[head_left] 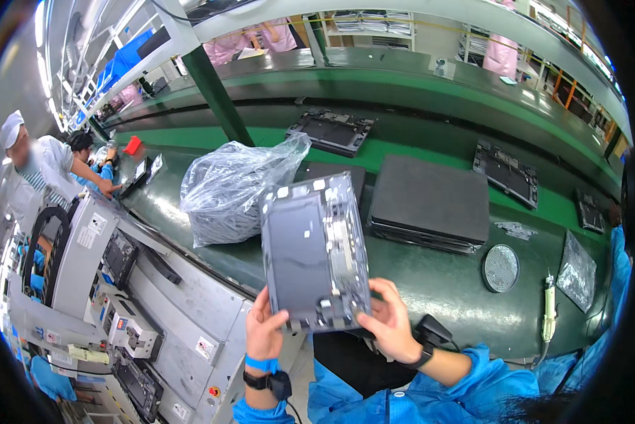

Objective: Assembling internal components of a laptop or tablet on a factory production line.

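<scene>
An open laptop chassis [296, 254], dark with a circuit board and white pads showing, is held up in front of me, its long side upright. My left hand [264, 332] is closed on its lower left corner, thumb on the face. At the lower right corner my right hand [394, 326] grips it as well, thumb in front. Behind the chassis a clear plastic bag [218, 191] sits bunched on the green bench. Right of it lies a stack of flat dark panels [430, 201], with another dark panel [339, 171] partly hidden behind the chassis.
More chassis [331, 131] lie on the green belt. To the right are a round dish [501, 268], an electric screwdriver [548, 311] and a clear bag [577, 272]. A grey machine [190, 332] stands at left; co-workers [42, 162] are beyond it. A green post [215, 92] rises behind.
</scene>
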A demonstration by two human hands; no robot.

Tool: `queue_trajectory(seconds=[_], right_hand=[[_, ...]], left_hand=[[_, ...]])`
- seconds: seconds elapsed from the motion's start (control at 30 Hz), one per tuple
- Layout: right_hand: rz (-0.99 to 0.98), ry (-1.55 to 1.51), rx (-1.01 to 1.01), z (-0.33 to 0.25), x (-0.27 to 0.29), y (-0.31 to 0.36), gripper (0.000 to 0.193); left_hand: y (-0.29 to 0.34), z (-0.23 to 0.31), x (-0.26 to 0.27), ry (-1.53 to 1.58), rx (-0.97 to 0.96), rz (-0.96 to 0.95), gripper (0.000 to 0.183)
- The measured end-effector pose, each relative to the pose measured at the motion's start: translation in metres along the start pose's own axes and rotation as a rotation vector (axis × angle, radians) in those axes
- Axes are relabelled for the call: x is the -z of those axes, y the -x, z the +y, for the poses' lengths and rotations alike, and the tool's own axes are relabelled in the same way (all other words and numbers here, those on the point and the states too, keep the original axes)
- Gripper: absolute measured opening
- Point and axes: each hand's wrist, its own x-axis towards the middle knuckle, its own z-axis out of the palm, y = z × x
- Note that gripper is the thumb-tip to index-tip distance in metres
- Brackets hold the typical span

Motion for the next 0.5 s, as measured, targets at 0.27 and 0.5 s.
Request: queue_trajectory(seconds=[0.27,0.5], right_hand=[[-0.006,0.026,0.039,-0.039,0.054,0.114,0.072],[-0.090,0.337,-0.012,-0.063,0.090,0.165,0.077]], left_hand=[[0.070,-0.034,-0.044,-0.043,0.187,-0.004,0.057],[0.102,-0.042,-0.075,-0.007,0.254,-0.110,0.054]])
